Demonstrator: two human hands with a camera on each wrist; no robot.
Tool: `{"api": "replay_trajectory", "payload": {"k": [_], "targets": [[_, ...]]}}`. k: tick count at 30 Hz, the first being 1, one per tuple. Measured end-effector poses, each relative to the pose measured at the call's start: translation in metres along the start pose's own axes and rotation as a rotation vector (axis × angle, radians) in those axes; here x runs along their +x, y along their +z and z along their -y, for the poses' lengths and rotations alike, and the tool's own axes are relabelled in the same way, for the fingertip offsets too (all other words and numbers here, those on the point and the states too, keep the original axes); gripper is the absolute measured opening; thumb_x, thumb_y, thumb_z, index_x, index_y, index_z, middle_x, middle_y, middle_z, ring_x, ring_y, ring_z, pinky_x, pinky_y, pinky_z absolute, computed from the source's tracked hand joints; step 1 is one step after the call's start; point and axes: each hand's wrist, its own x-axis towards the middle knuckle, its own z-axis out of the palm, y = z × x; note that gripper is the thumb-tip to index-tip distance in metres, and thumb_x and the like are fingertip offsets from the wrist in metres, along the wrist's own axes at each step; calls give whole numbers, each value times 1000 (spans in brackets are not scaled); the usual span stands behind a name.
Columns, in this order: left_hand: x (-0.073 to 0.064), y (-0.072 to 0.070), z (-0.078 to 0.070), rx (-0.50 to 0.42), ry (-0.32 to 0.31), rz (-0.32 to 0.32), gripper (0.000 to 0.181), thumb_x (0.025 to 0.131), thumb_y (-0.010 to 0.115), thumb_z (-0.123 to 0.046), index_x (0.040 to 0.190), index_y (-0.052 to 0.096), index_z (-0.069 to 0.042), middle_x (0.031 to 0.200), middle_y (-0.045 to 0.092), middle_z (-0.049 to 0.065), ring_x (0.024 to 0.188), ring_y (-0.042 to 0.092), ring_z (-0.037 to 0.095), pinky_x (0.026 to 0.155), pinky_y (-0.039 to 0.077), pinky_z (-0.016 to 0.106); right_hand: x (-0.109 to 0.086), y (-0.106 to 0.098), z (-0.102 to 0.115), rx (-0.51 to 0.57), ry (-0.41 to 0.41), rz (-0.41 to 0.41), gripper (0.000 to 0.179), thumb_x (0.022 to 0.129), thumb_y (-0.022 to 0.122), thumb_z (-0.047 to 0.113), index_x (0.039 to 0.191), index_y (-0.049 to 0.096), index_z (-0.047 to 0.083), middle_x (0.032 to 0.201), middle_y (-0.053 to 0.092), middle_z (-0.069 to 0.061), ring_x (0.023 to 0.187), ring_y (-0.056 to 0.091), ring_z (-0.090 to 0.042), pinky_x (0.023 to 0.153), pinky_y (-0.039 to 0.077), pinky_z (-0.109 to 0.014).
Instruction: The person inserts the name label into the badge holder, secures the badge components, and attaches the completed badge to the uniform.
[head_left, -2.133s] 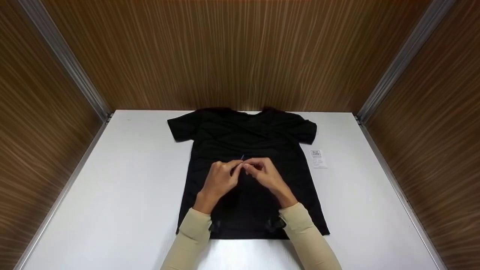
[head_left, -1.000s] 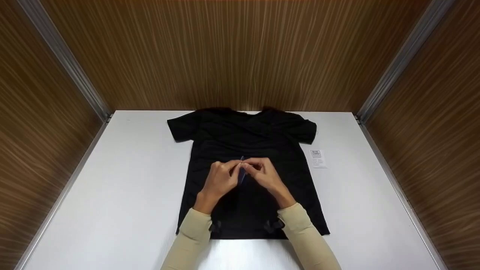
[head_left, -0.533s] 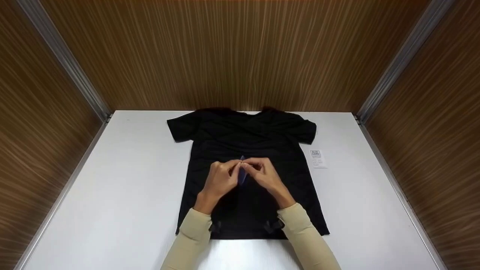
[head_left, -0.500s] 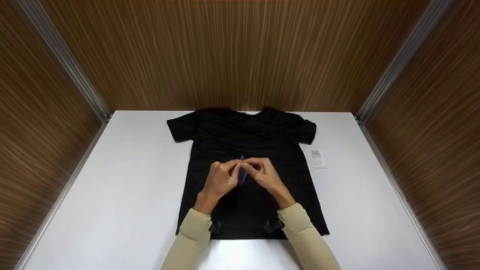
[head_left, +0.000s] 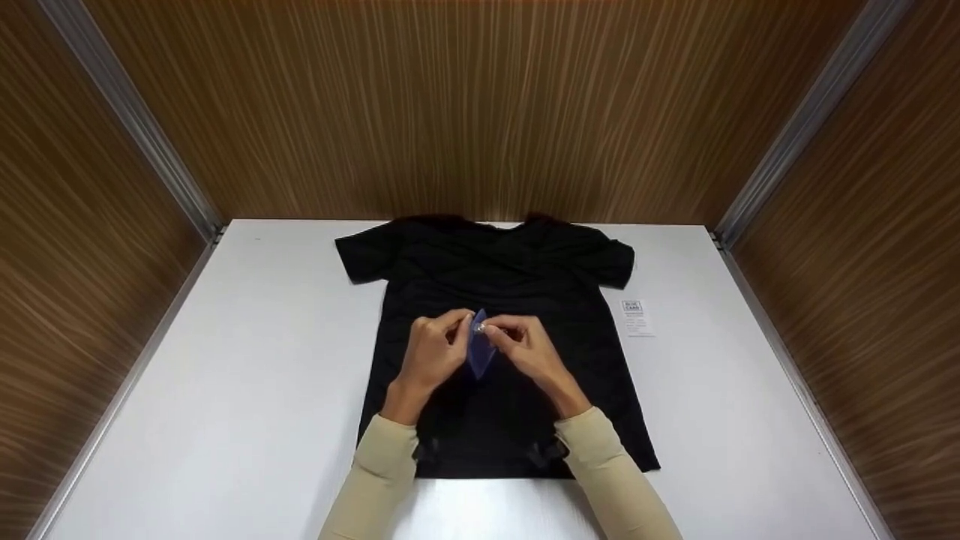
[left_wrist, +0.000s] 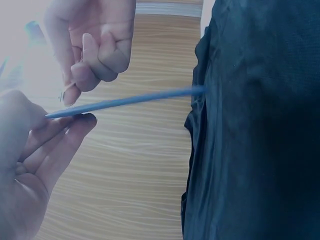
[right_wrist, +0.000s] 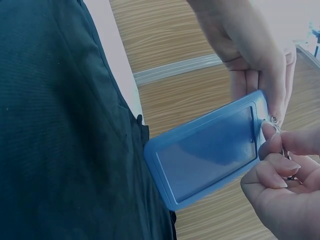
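Observation:
A blue badge holder (right_wrist: 205, 155) with a clear window is held up over a black T-shirt (head_left: 495, 262). My left hand (head_left: 433, 349) pinches its top edge between thumb and fingers. At that same end, my right hand (head_left: 529, 349) pinches a small metal clip (head_left: 480, 328), its thumb and forefinger curled on it. The left wrist view shows the holder edge-on as a thin blue strip (left_wrist: 130, 100), with my right fingertips just beyond it. Part of the clip is hidden by my right fingers.
The T-shirt lies spread flat on a white table (head_left: 277, 360), sleeves toward the back. Right of it lies a small white printed card (head_left: 637, 319). Wood-patterned walls (head_left: 480, 112) enclose the table at the back and both sides.
My left hand has moved slightly left, apart from the right fingertips. The badge holder has turned, showing more of its blue face, and the metal clip has come into sight. The right hand stays put.

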Motion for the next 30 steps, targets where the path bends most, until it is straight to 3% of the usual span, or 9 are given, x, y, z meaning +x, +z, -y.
{"api": "replay_trajectory", "payload": {"k": [4,7,16,30], "targets": [[1,0,0,-11,-25,9,13,98,65,-2,98,77,3,79,78,12,57,67,12,54,53,23,1,-1,1,-18,19,6,21,103,58,3,102,71,-14,78,54,-26,64,47,-13,60,39,-19],[1,-1,0,-19,-42,10,13,98,65,-3,99,77,3,82,79,12,60,70,13,55,54,23,1,-2,3,-26,22,18,23,104,57,4,103,69,-15,80,54,-29,65,47,-11,60,39,-19],[2,-3,1,-57,-89,5,11,96,69,-3,98,77,4,87,80,13,69,76,15,61,59,23,-1,-6,4,-25,0,1,20,103,62,11,101,73,-6,80,56,-4,68,50,-10,63,43,-22],[3,-7,3,-63,-148,60,12,97,68,-7,96,77,1,90,80,13,76,78,17,65,61,26,-1,-11,8,16,-2,-10,23,103,60,9,101,71,-10,81,57,-3,72,51,-11,67,43,-23]]}}
